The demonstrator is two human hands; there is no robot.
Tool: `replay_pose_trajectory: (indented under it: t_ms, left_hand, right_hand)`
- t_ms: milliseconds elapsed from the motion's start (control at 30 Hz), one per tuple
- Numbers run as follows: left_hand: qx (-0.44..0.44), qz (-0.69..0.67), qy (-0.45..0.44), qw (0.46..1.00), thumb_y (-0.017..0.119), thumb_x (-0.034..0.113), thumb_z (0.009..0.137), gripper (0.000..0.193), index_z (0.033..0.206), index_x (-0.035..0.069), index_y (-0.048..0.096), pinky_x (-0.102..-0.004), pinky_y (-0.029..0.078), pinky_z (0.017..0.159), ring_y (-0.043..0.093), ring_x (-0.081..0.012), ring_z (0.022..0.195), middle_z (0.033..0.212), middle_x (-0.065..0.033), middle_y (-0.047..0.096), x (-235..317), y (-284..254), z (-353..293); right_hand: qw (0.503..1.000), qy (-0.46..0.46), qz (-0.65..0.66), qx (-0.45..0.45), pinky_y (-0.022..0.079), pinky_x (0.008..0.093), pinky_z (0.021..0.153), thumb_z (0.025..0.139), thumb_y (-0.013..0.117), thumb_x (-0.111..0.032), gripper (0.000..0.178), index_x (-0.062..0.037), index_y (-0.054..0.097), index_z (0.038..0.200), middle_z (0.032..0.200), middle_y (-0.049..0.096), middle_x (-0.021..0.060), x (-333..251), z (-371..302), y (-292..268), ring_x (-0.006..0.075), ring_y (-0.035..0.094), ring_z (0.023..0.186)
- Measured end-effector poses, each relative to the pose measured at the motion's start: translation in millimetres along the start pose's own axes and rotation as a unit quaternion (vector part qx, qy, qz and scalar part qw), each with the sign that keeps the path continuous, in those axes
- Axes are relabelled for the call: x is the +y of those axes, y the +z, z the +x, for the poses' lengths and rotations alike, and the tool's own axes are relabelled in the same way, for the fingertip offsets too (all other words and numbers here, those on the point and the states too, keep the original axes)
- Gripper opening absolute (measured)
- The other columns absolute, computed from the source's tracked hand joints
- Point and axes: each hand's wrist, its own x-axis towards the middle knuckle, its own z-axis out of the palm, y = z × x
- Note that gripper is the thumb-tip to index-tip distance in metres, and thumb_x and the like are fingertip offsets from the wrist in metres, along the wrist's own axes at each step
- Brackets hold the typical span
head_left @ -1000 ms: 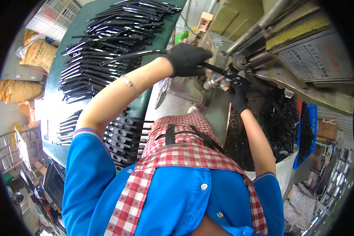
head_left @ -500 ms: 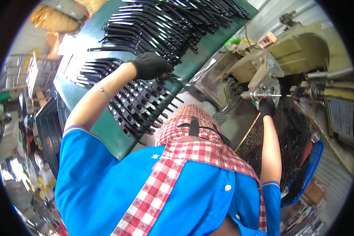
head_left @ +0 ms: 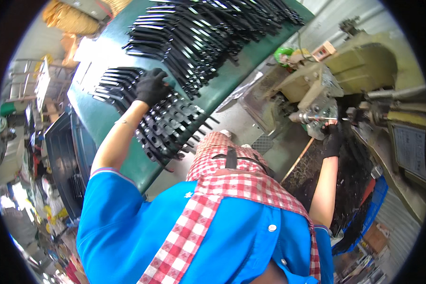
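Note:
Over the near row of bent black metal bars (head_left: pixel 168 120), my left hand (head_left: pixel 151 86) wears a black glove. Its fingers are curled down at the bend of the bars and appear to grip one; the grip itself is partly hidden. The bars lie side by side, with flat, holed ends toward me. To the right, my gloved right hand (head_left: pixel 332 140) reaches up to the machine's metal fixture (head_left: pixel 312 117). Its bare fingertips are pinched at the thin metal rod (head_left: pixel 327 119) that sticks out of the fixture.
A larger pile of black bars (head_left: pixel 194 38) covers the far part of the green table (head_left: pixel 149 177). The greenish machine (head_left: pixel 369 66) fills the right, with a switch box (head_left: pixel 322 51) on it. A blue container (head_left: pixel 371 213) holds dark pieces at lower right.
My left hand has moved left, from the gap beside the far pile onto the near row, and the bar it carried now lies among the others. My right hand has shifted slightly right and down.

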Motion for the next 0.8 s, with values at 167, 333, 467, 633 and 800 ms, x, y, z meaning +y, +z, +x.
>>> replay_pose_trajectory:
  t_ms: [167,333,467,633,800]
  left_hand:
    - [-0.02,0.009,0.188,0.982,0.067,0.012,0.073,0.044,0.116,0.019,0.06,-0.0421,0.043,0.096,0.049,-0.0319,0.12,0.124,-0.0068,0.054,-9,7,35]
    - [-0.054,0.014,0.208,0.977,0.063,0.003,0.07,0.038,0.106,0.015,0.061,-0.0423,0.044,0.092,0.052,-0.0345,0.111,0.113,-0.0106,0.056,1,6,60]
    - [-0.012,0.016,0.22,0.975,0.06,0.006,0.078,0.034,0.112,0.01,0.058,-0.0441,0.045,0.09,0.055,-0.0357,0.107,0.113,-0.0132,0.06,-13,14,59]
    - [-0.015,0.032,0.225,0.974,0.061,0.009,0.08,0.03,0.11,0.013,0.059,-0.044,0.046,0.087,0.056,-0.0334,0.104,0.111,-0.0097,0.06,-13,14,75]
    - [0.023,0.025,0.268,0.963,0.06,0.009,0.082,0.026,0.107,0.015,0.06,-0.0423,0.047,0.084,0.057,-0.0308,0.101,0.106,-0.0068,0.06,-13,13,85]
  right_hand:
    - [0.976,-0.005,0.201,-0.083,0.051,0.0325,0.076,0.087,0.068,-0.015,0.018,-0.0027,0.061,0.098,0.085,0.061,0.0039,-90,-65,70,0.0173,0.06,0.08]
    - [0.998,-0.027,0.055,-0.019,0.052,0.032,0.072,0.084,0.071,-0.018,0.02,-0.002,0.062,0.092,0.078,0.062,0.004,-109,-73,102,0.0155,0.063,0.073]
    - [0.991,-0.129,0.006,0.02,0.052,0.0297,0.059,0.084,0.072,-0.018,0.02,-0.0013,0.062,0.091,0.071,0.061,0.004,-117,-77,121,0.0146,0.061,0.06]
    - [0.988,-0.152,-0.006,-0.013,0.053,0.0297,0.059,0.082,0.073,-0.015,0.019,0.001,0.064,0.088,0.072,0.064,0.0052,-111,-71,115,0.0146,0.064,0.061]
    - [0.962,-0.228,-0.147,0.028,0.052,0.0292,0.063,0.084,0.069,-0.007,0.011,0.0005,0.063,0.088,0.078,0.064,0.0041,-100,-69,109,0.0126,0.063,0.066]
